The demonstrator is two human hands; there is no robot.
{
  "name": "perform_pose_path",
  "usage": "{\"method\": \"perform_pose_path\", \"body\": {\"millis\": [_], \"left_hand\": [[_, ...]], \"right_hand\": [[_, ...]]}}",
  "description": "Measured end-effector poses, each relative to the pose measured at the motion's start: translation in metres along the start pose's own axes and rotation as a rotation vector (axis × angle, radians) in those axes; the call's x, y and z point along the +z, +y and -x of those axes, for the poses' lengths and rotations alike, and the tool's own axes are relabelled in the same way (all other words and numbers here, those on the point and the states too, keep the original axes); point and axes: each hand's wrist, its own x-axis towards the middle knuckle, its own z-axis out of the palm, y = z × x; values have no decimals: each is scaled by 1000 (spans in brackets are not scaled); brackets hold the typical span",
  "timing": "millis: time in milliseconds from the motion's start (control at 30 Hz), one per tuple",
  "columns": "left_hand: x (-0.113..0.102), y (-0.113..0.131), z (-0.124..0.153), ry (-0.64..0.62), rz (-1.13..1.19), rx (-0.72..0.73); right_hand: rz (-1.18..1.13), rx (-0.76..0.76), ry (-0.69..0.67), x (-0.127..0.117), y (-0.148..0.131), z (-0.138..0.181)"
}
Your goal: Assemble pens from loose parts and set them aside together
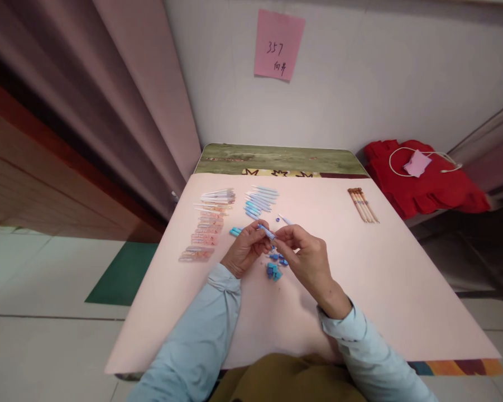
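My left hand (248, 245) is closed on a light blue pen barrel (267, 231), which slants down toward the right. My right hand (305, 255) pinches the lower end of the same barrel, so its fingertips cover that end. Just beyond the fingers lie a thin pale pen part (284, 219) and a small dark blue ring (277, 220). Turquoise pen pieces (234, 231) lie left of my left hand. Below the hands sit several blue pen parts (279, 258), partly hidden, and a small heap of blue and turquoise caps (273, 272).
Blue pen barrels (262, 200) lie in a row at the back. On the left are white-tipped sticks (218, 195) and pink pen parts (207, 229). Several brown-topped pens (362, 205) lie to the right on the pale tabletop sheet (385, 285). A red cloth-covered seat (427, 190) stands beyond.
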Motion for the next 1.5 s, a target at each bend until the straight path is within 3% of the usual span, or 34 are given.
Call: {"method": "perform_pose_path", "body": {"millis": [500,833,1000,1200,1333,1433,1500], "left_hand": [[2,1,1,-41,-68,29],[1,0,1,-35,9,-25],[3,0,1,-29,43,-31],[0,-1,0,-16,34,-27],[-1,-2,0,-20,21,-8],[-2,0,0,25,68,32],[-3,3,-1,79,142,66]], "right_hand": [[-57,58,-29,-6,-4,2],[-373,238,-109,2,8,-6],[-326,193,-106,2,8,-4],[-20,-35,-25,0,9,-1],[25,-100,-13,-1,9,-1],[10,-92,31,-13,16,-6],[20,-3,118,-25,27,-9]]}}
